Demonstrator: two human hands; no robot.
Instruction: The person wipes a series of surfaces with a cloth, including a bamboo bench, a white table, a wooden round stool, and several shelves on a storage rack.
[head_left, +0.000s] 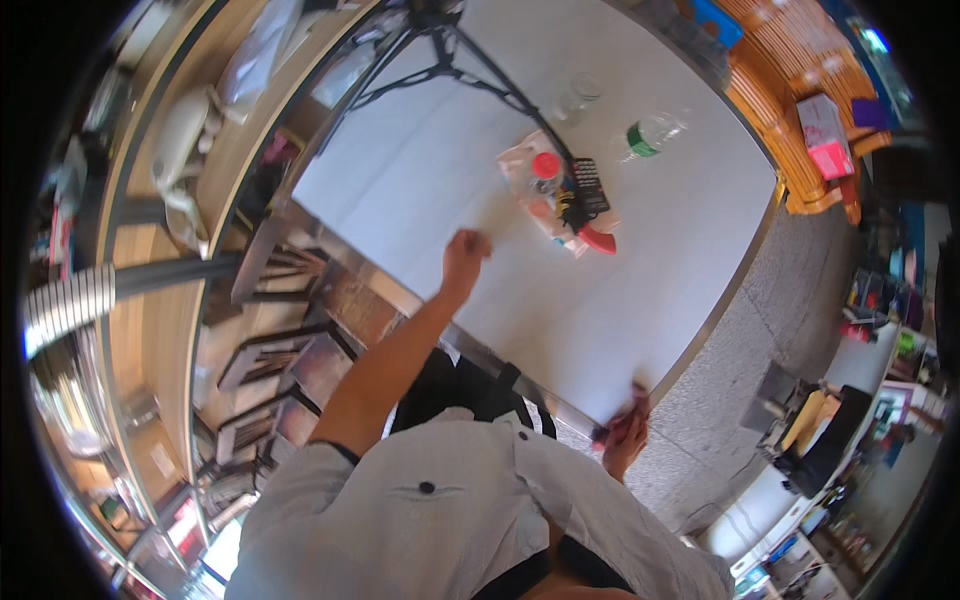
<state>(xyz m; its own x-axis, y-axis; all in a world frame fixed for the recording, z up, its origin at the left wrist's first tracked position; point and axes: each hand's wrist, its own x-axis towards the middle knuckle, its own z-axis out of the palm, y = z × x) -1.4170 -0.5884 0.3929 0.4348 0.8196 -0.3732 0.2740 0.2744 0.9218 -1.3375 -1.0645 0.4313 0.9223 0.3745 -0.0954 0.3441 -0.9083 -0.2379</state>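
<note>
My left hand is over the white tabletop, blurred, with its fingers curled and nothing seen in them. At the table's near right corner, my right hand grips a dark red cloth, which lies against the edge. Beyond my left hand, a pinkish plastic packet lies under a clear bottle with a red cap, a black calculator and a red-handled item. A clear bottle with a green label lies farther back, beside a clear container.
A black tripod stands on the table's far left part, one leg reaching the calculator. Wooden shelves and folded chairs line the left. A wooden bench holds a box at the back right. Grey floor borders the table's right edge.
</note>
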